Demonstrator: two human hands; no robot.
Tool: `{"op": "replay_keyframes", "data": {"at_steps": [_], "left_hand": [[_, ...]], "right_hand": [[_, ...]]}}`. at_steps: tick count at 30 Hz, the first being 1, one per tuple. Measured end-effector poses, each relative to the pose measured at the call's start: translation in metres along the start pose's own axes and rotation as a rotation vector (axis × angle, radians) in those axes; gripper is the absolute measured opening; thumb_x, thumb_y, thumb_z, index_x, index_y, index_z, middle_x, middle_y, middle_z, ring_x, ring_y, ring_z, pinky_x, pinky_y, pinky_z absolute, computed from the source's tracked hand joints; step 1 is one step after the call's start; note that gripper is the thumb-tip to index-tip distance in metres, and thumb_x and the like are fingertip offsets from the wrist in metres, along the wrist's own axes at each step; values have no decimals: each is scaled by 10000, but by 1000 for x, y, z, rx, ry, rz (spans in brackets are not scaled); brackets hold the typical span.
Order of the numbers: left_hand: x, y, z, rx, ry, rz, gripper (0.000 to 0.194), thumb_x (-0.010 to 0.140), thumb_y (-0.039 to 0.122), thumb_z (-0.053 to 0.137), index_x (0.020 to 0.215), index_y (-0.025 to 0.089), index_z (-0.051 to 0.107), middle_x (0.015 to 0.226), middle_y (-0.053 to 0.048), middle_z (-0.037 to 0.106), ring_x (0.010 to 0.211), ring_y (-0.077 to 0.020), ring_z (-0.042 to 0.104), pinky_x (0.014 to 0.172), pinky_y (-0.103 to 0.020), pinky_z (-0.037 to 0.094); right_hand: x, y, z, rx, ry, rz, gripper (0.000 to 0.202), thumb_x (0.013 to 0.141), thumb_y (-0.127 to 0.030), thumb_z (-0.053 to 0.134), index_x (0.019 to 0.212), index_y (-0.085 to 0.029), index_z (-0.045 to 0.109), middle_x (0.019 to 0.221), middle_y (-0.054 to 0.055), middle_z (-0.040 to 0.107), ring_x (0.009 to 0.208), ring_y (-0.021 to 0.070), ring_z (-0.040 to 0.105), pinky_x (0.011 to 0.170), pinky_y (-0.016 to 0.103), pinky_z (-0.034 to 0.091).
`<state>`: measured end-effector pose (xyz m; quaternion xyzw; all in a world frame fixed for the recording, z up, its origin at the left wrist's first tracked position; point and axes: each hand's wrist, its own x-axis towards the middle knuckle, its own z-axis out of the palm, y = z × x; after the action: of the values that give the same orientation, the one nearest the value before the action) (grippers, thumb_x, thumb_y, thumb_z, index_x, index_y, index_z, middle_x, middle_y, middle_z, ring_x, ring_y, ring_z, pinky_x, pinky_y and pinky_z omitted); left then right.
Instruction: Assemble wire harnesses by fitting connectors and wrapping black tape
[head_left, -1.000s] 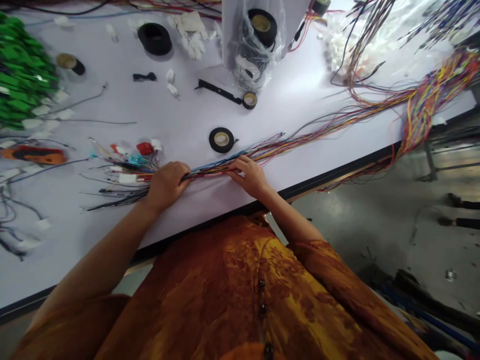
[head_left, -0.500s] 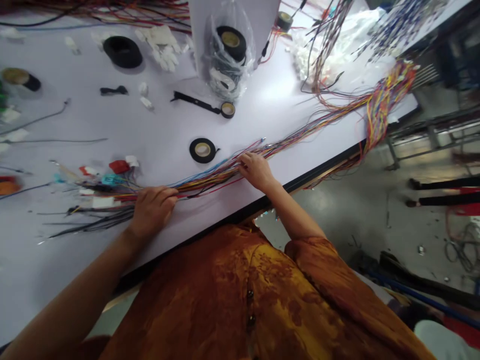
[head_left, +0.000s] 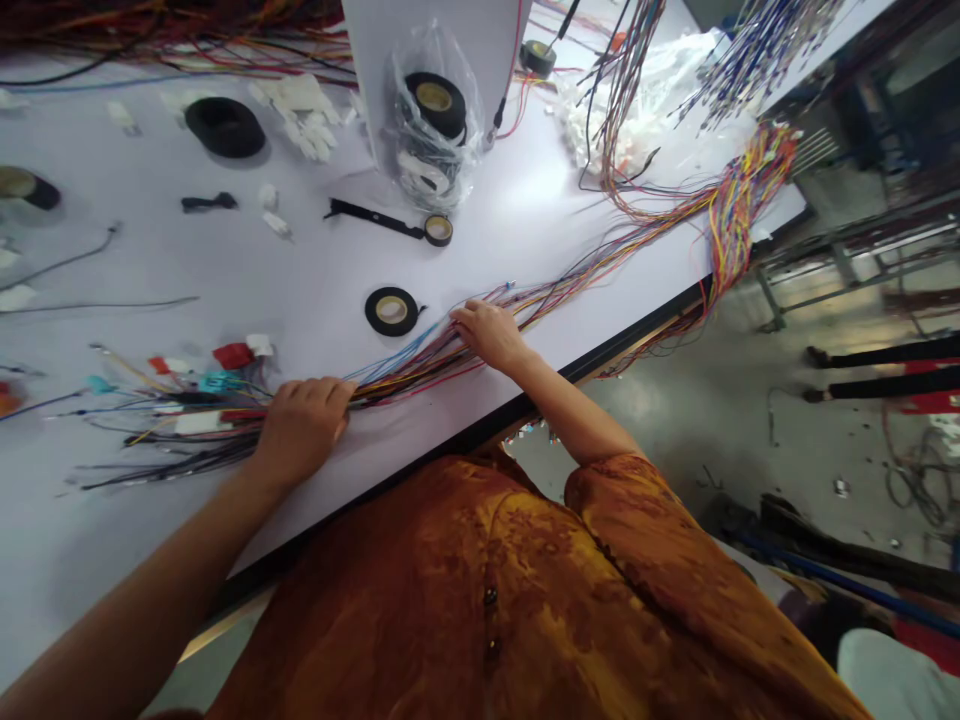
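Note:
A long bundle of coloured wires [head_left: 409, 376] runs slantwise along the table's near edge. My left hand [head_left: 304, 420] is closed over it just beside the connector end, its fingers wrapped on top. Farther right, my right hand [head_left: 487, 333] grips the same bundle, fingers bent around the strands. Left of my left hand, loose wire ends fan out with a red connector [head_left: 233, 356], a teal connector [head_left: 217, 381] and a white connector [head_left: 201, 422]. Just above the bundle, between the hands, lies a roll of black tape [head_left: 391, 311].
A smaller tape roll [head_left: 438, 230] lies beside a black strip [head_left: 375, 217]. Behind are a plastic bag with tape rolls [head_left: 435, 130], a black ring-shaped roll [head_left: 225, 127] and white connectors [head_left: 300, 115]. The bundle's far end hangs over the table edge [head_left: 637, 338] at right.
My right hand has shifted slightly left along the bundle, and the strands between my hands look more spread. My left hand keeps its hold. The whole view has moved a little.

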<state>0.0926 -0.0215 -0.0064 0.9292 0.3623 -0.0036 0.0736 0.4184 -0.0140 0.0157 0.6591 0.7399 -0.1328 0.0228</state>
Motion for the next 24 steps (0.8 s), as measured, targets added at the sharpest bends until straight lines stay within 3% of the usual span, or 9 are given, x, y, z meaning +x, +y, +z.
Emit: {"op": "replay_keyframes", "data": {"at_steps": [3, 5, 7, 9, 12, 14, 17, 20, 24], "left_hand": [[7, 3, -10, 0, -97, -20, 328, 854, 175, 479, 1114, 113, 669, 1040, -202, 707, 960, -378, 670, 844, -502, 492], [6, 2, -15, -88, -103, -58, 348, 863, 196, 459, 1141, 127, 656, 1091, -195, 697, 966, -360, 675, 850, -478, 501], [2, 1, -23, -222, -88, -108, 346, 906, 252, 428, 1167, 172, 640, 1149, -167, 690, 1001, -329, 680, 848, -439, 509], [0, -1, -34, -357, -68, -164, 318, 942, 335, 409, 1131, 218, 636, 1125, -127, 694, 1003, -299, 679, 829, -406, 513], [6, -8, -53, -613, -139, -262, 307, 949, 482, 437, 1004, 241, 620, 832, -56, 648, 763, -229, 629, 706, -364, 510], [17, -17, -60, -893, -331, -336, 353, 932, 562, 464, 988, 246, 610, 678, -11, 530, 562, -165, 486, 552, -325, 457], [37, -32, -56, -1192, -628, -439, 481, 877, 685, 471, 918, 228, 617, 630, -10, 448, 453, -106, 277, 396, -281, 265], [47, -38, -48, -1166, -652, -517, 547, 765, 764, 569, 837, 222, 587, 653, -21, 462, 473, -97, 292, 406, -268, 232], [42, -37, -40, -1104, -585, -526, 500, 726, 668, 681, 953, 231, 596, 673, 6, 477, 523, -127, 430, 446, -265, 342]], "right_hand": [[-20, -3, -3, 105, 153, -51, 365, 1035, -308, 494, 1340, -169, 638, 1180, 135, 697, 1085, 261, 617, 979, 408, 456], [-42, -8, -4, 250, 236, -196, 362, 1040, -360, 484, 1296, -177, 662, 1174, 136, 701, 1086, 254, 618, 1002, 412, 458], [-64, -13, 2, 379, 230, -366, 340, 1048, -386, 463, 1211, -201, 698, 1126, 116, 713, 1057, 227, 629, 979, 383, 480], [-81, -17, 12, 429, 220, -419, 321, 1048, -379, 463, 1164, -213, 712, 1090, 101, 721, 1027, 214, 636, 951, 371, 497], [-88, -17, 28, 393, 302, -298, 316, 1026, -365, 508, 1208, -191, 700, 1178, 125, 710, 1076, 237, 628, 976, 407, 490], [-84, -16, 33, 370, 346, -225, 341, 1010, -347, 534, 1266, -175, 680, 1265, 146, 684, 1164, 260, 603, 1035, 443, 459], [-70, -14, 33, 360, 318, -140, 377, 978, -284, 566, 1331, -183, 653, 1350, 149, 649, 1262, 286, 554, 1102, 482, 407], [-56, -13, 36, 357, 246, -85, 452, 937, -213, 589, 1386, -172, 619, 1408, 155, 616, 1312, 301, 519, 1131, 496, 379], [-42, -12, 45, 343, 210, -101, 456, 928, -192, 583, 1380, -162, 627, 1420, 160, 602, 1311, 308, 511, 1121, 493, 381]]}}
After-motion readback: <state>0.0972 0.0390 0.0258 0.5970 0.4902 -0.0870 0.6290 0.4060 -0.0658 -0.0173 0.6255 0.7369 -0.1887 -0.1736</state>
